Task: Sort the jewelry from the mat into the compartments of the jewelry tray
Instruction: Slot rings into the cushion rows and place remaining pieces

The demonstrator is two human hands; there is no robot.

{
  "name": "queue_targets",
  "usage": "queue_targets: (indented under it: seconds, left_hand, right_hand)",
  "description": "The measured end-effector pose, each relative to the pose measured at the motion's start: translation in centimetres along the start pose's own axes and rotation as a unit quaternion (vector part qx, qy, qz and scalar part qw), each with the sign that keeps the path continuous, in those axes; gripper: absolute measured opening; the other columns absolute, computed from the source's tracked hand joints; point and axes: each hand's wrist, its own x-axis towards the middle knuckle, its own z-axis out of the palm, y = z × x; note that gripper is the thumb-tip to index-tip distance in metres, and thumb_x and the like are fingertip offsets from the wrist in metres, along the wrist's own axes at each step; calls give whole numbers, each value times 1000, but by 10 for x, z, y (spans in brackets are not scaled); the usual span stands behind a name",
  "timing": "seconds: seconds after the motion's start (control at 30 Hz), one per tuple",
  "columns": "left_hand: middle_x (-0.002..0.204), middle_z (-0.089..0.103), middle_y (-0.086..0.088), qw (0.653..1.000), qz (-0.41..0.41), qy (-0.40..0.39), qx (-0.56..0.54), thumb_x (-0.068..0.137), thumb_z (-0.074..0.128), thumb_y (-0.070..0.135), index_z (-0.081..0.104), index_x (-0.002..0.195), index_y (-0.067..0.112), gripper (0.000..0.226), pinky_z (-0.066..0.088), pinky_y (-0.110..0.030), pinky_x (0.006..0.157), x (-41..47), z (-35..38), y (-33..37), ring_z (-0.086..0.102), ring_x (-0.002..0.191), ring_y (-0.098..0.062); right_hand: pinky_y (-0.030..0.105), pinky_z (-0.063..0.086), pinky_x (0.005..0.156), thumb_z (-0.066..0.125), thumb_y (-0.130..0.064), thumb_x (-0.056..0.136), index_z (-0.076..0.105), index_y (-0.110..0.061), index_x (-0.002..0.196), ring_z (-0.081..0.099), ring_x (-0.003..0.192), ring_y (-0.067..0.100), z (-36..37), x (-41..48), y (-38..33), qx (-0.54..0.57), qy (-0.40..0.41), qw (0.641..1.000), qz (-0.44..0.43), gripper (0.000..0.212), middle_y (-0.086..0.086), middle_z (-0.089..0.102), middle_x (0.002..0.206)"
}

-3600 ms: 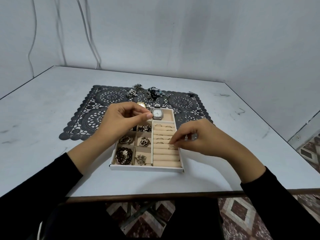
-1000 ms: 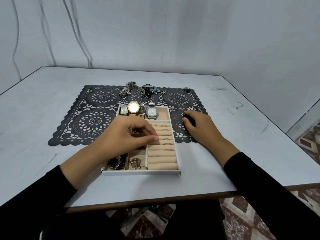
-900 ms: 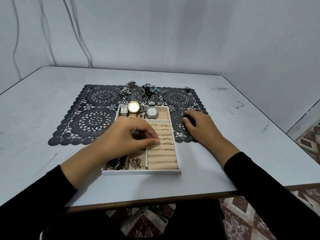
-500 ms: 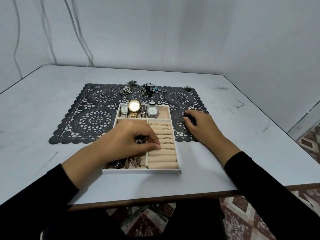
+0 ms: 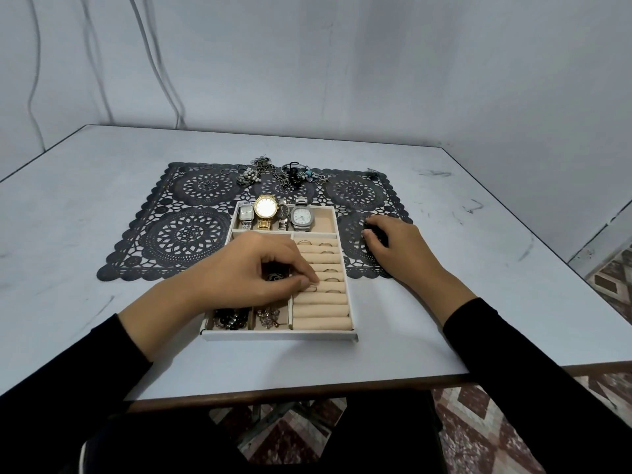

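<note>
Gone from the jewelry tray (image 5: 280, 335), the right hand (image 5: 393, 248) is lying on the mat (image 5: 191, 234), grip unclear; the left hand (image 5: 260, 271) is pinching a light, slippery ring (image 5: 312, 288) by its band.

The left hand (image 5: 253, 268), pinching a ring (image 5: 312, 288), lies across the jewelry tray's (image 5: 280, 335) small compartments and blocks them. The nearest ring rolls (image 5: 321, 314) lie uncovered. The right hand (image 5: 396, 248) covers the mat (image 5: 191, 234) just right of the tray; bare desk (image 5: 68, 268) spreads left.

One head-worn wide view, forward and down, close over the table (image 5: 102, 206).
</note>
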Motion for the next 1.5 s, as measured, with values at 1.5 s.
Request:
queue_targets:
  seconds: [1.5]
  left_hand:
    - [95,73,15,991,-105,66,-56,84,75,25,76,101,27,17,52,-23,84,8,-10,-5,67,95,-4]
  right_hand:
    - [23,38,97,53,-28,95,57,-15,128,54,118,16,1,6,5,1,-15,1000,13,36,1,61,127]
